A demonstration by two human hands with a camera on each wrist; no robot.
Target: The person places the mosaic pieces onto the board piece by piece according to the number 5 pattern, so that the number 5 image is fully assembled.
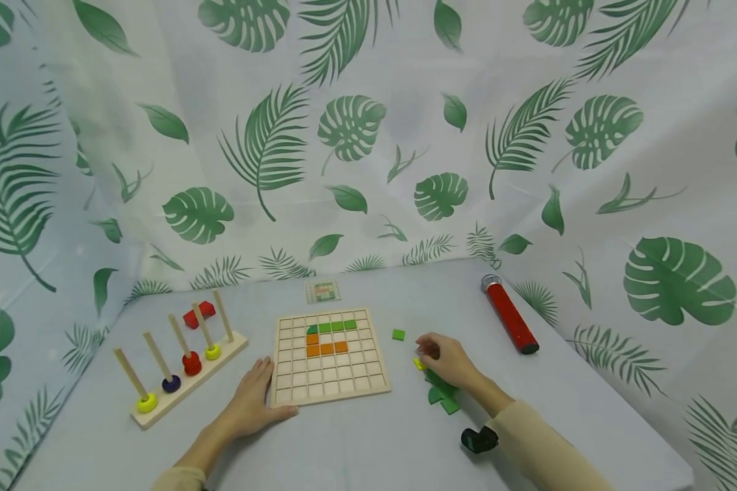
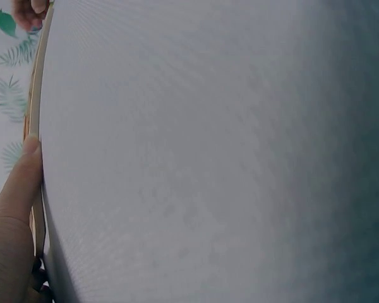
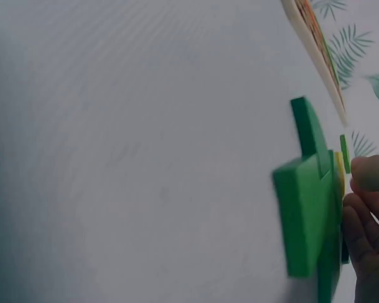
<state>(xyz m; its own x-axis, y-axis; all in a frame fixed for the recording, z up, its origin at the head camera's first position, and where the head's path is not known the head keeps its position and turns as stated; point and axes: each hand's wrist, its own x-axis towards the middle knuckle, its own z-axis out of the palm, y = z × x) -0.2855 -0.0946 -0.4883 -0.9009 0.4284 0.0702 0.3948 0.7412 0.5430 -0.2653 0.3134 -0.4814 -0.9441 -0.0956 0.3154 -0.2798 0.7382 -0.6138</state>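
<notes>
My left hand (image 1: 254, 402) rests at the near left corner of a wooden grid board (image 1: 344, 378). Its fingers lie straight along the left side, and the thumb (image 2: 26, 180) touches the front edge. Green tiles (image 1: 338, 327) form a row on the board, with orange tiles (image 1: 327, 348) below. My right hand (image 1: 448, 361), fingers bent, hovers over a loose pile of green tiles (image 1: 442, 392); whether a small piece is between its fingertips is unclear. A yellow tile (image 1: 420, 364) peeks out beneath it. One light green tile (image 1: 398, 335) lies between hand and board.
A peg stand (image 1: 190, 385) with coloured rings is at the left, a red block (image 1: 199, 314) behind it. Beyond the board lies a pattern card (image 1: 322, 291). A red flashlight (image 1: 511, 317) is at the far right, and a small black object (image 1: 479, 440) sits by the right sleeve.
</notes>
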